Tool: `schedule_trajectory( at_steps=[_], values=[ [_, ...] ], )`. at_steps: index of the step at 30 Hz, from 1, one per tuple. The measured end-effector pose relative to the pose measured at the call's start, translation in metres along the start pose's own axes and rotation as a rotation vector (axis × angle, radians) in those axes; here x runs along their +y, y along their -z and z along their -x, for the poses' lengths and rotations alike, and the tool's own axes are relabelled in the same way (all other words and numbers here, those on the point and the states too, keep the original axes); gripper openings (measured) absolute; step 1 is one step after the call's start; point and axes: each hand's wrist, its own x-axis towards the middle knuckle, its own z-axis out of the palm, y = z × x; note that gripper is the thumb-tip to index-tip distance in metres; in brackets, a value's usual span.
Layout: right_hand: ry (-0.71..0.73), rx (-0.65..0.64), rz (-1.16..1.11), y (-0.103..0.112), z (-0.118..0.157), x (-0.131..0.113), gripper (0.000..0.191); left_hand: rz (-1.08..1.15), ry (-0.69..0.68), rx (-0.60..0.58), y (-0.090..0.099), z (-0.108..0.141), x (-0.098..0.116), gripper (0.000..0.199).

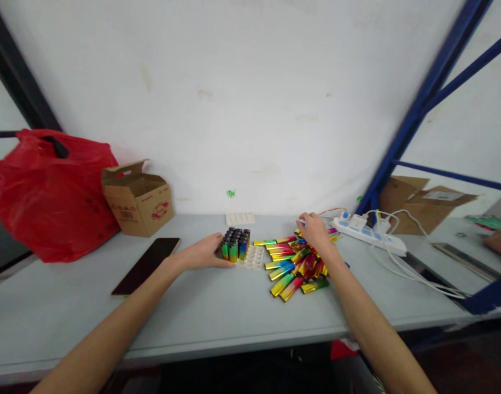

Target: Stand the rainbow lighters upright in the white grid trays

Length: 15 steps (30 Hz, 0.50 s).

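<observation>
Bare left arm stretched far-right, left hand cupped, thumb spread; bare right arm stretched far-left, right hand turned palm-down.

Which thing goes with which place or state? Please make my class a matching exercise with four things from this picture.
Column one
1. left hand
2. right hand
3. power strip
4. red bag

Column two
A. white, with cords running from it
B. at the standing cylinders
C. at the far left of the picture
D. over the lying cylinders

Pairs: 1-B, 2-D, 3-A, 4-C
</observation>
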Motion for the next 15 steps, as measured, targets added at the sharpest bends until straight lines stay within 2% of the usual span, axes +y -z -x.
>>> schedule_trajectory(
  at_steps=[2, 4, 6, 12, 15],
  values=[
    [-0.105, -0.045, 0.055, -0.003, -0.001, 0.01, 0.039, -0.001, -0.006, 0.006, -0.001, -0.001, -0.002, 0.075],
    [-0.131, -0.131, 0.073, -0.006, 0.001, 0.014, 0.048, -0.004, -0.009, 0.009, -0.001, -0.001, -0.002, 0.075],
    [-0.12, -0.189, 0.07, -0.01, 0.002, 0.015, 0.052, -0.009, -0.003, 0.007, -0.001, -0.001, -0.002, 0.074],
    [-0.048, -0.151, 0.047, -0.019, -0.003, 0.021, 0.053, -0.003, 0.012, 0.003, 0.0, 0.0, 0.0, 0.076],
    [-0.006, -0.19, 0.046, -0.023, -0.007, 0.032, 0.059, -0.002, 0.017, -0.002, 0.0, 0.001, 0.0, 0.077]
  ],
)
